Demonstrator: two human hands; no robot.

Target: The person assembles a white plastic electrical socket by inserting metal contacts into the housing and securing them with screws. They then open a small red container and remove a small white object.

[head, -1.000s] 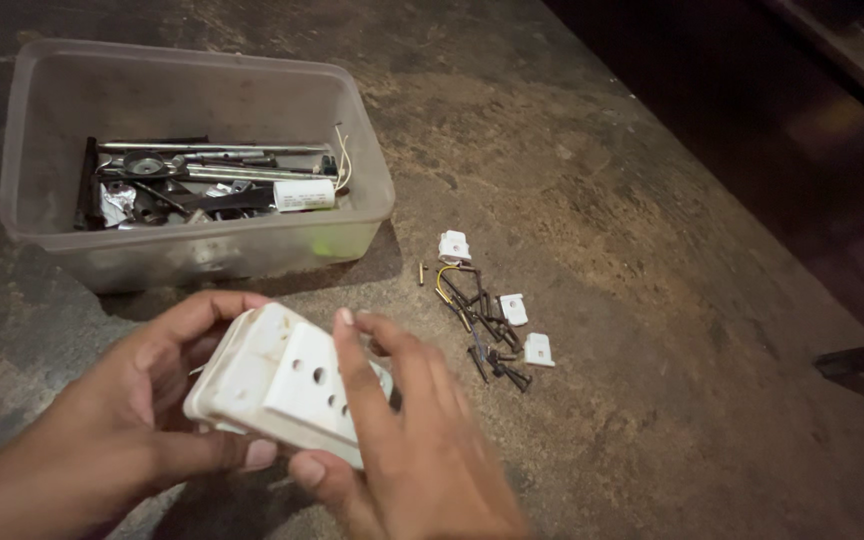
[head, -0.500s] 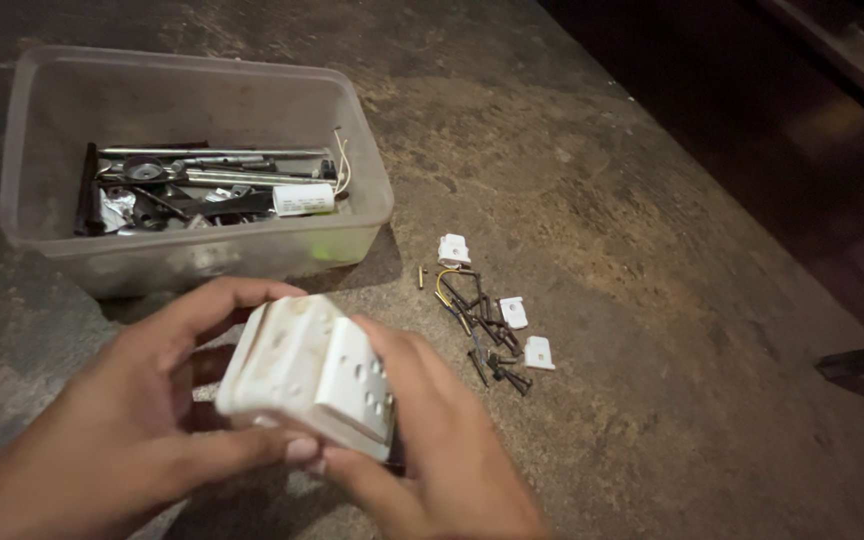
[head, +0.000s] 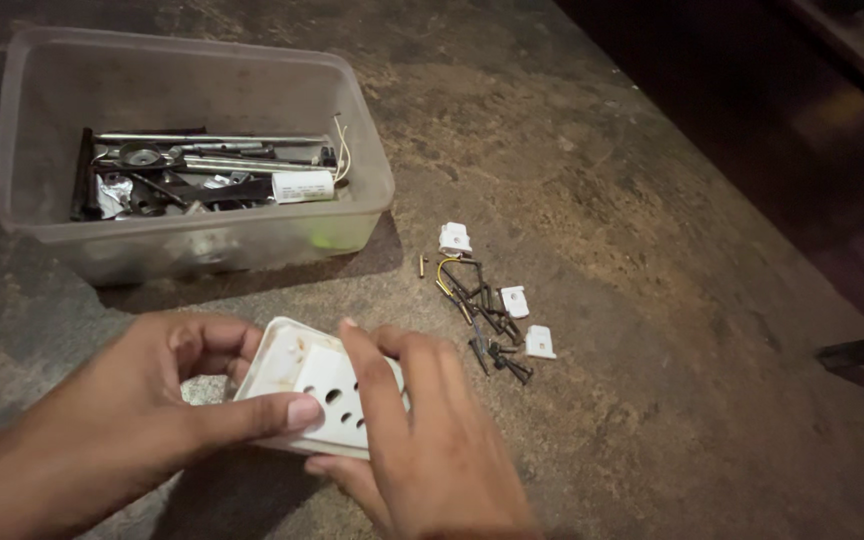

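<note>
Compared with the view half a second earlier, the white socket plate [head: 324, 398] is lying flatter — its holed face is now turning upward toward the camera rather than tipping to the right — and both hands are sitting lower over the floor. The left hand [head: 127, 415] is gripping the plate from the left, thumb pressing across the front face near the holes and fingers curling behind the upper-left edge. The right hand [head: 427, 445] is closing on the plate from the right and below, its index finger lying straight across the face and the other fingers wrapping the right edge; how the palm side is meeting the underside cannot be told. The plate is hovering just above the rough concrete floor [head: 632, 200], at lower centre of the view.

Just right of the hands, a loose heap of dark screws [head: 487, 320] (with a short yellow wire among them) is resting on the floor, with three small white plastic pieces [head: 514, 300] lying around it. Further back at upper left, a translucent plastic tub [head: 192, 150] is standing on the floor — it is holding metal rods, dark hardware and a small white cylinder with thin wires.
</note>
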